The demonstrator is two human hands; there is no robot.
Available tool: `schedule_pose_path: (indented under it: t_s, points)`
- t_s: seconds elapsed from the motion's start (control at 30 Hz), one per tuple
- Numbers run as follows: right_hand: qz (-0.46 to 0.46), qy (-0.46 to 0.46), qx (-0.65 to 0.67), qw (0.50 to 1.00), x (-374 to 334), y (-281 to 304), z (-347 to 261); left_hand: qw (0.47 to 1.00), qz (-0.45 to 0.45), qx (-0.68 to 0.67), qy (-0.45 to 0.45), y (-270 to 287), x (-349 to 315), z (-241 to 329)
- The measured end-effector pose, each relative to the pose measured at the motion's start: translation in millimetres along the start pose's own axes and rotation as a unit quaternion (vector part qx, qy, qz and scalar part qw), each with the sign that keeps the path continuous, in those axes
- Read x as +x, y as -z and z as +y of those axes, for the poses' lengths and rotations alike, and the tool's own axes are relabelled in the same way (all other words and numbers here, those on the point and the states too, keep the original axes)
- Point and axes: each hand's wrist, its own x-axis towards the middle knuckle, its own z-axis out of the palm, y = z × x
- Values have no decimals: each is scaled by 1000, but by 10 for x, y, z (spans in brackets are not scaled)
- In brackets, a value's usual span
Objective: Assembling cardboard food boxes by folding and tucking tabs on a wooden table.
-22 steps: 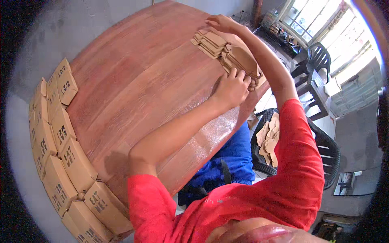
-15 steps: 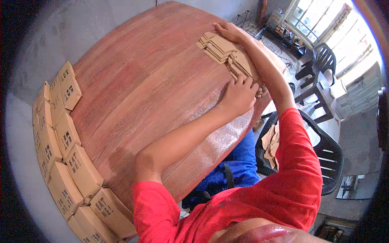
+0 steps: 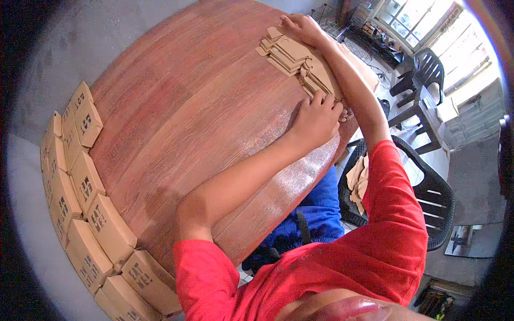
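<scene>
A loose stack of flat, die-cut brown cardboard box blanks (image 3: 289, 56) lies near the far right edge of the brown wood-grain table (image 3: 176, 107). My left hand (image 3: 318, 119) is at the stack's near end, its fingers curled over the cardboard edge. Part of the cardboard there is hidden beneath the fingers. My right hand (image 3: 304, 29) is at the far end of the stack, fingers loosely bent and apart, with no cardboard visible in them. My right forearm runs along the stack's right side.
Folded brown cardboard boxes (image 3: 110, 227) with dark printing line the table's left edge, several deep. More cardboard pieces (image 3: 358, 184) lie on a black chair (image 3: 428, 200) at my right. Beyond stand another dark chair (image 3: 425, 72) and a small table (image 3: 420, 109), near bright windows.
My right hand has shifted slightly farther out along the cardboard, its fingers rising off the top of the stack. My left hand stays at the near end. The view has tilted a little.
</scene>
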Motion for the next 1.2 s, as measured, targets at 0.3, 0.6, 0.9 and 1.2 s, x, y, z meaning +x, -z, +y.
schedule_pose_path:
  t_s: [0.3, 0.6, 0.9, 1.2]
  points:
    - [171, -52, 19, 984, 441, 918, -83, 1000, 11, -11, -20, 21, 135, 207]
    - [-209, 1, 448, 869, 907, 4088, -246, 936, 125, -278, 177, 78, 468, 106]
    - [9, 23, 543, 839, -400, 2387, -2254, 560, -9, -823, 100, 2088, 549, -388]
    - [171, 82, 646, 739, -19, 1708, -2945, 874, 298, -325, 202, 3091, 194, -206]
